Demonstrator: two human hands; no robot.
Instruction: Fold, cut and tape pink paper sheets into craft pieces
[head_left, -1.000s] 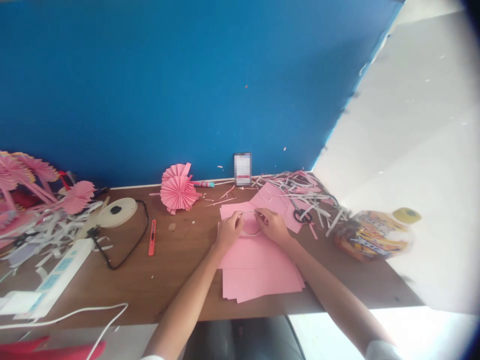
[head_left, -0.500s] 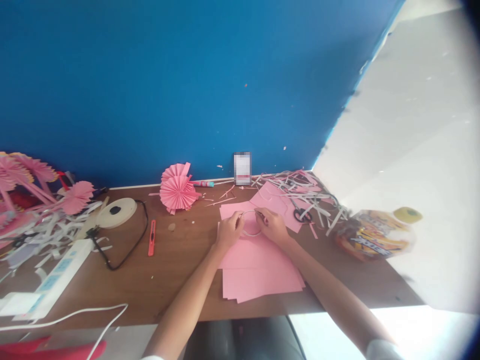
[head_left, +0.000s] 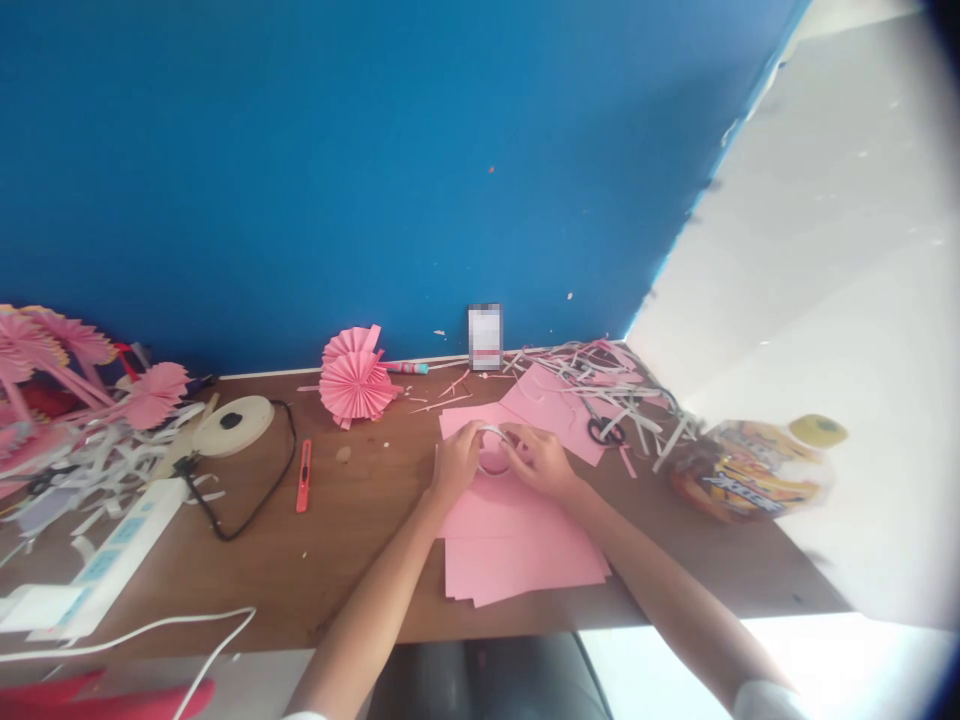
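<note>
A stack of pink paper sheets [head_left: 517, 545] lies on the brown table [head_left: 352, 540] in front of me. A round, clear tape roll [head_left: 495, 452] rests on the top sheet. My left hand [head_left: 454, 463] grips the roll's left side with curled fingers. On the roll's right side, my right hand [head_left: 541, 458] has its fingers closed around the rim. Both hands almost meet over the roll and hide much of it.
A pink pleated paper fan [head_left: 355, 385] stands near the blue wall. A red utility knife [head_left: 304, 474], black cable and white disc [head_left: 234, 423] lie to the left, with a power strip [head_left: 105, 555]. Scissors [head_left: 604, 431] sit among paper strips; a colourful bottle [head_left: 754, 470] lies right.
My right hand has slid left over the tape roll, so both hands now sit closer together and cover more of it. Everything else on the table is unchanged.
</note>
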